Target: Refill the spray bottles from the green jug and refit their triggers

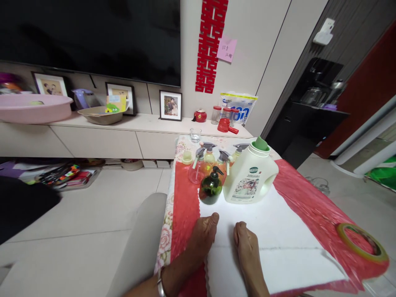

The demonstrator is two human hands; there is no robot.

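Observation:
My left hand (206,232), a bracelet on its wrist, rests in a loose fist at the left edge of a white sheet (291,231). My right hand (246,240) lies on the sheet a little to the right, fingers curled in; nothing shows in either hand. Just beyond them stands a dark green pump bottle (210,192) with a black pump head. Beside it is a large pale green detergent jug (249,179) with a handle and a green piece (260,144) in its mouth. Behind are several spray bottles, including a pinkish clear one (195,173).
Red plastic (185,206) covers the flowered tablecloth. A roll of tape (361,243) lies at the right edge. A pale yellow cap (187,157) and glass cup (195,135) stand at the back. The cabinet (151,131) beyond carries photo frames, jars and basins.

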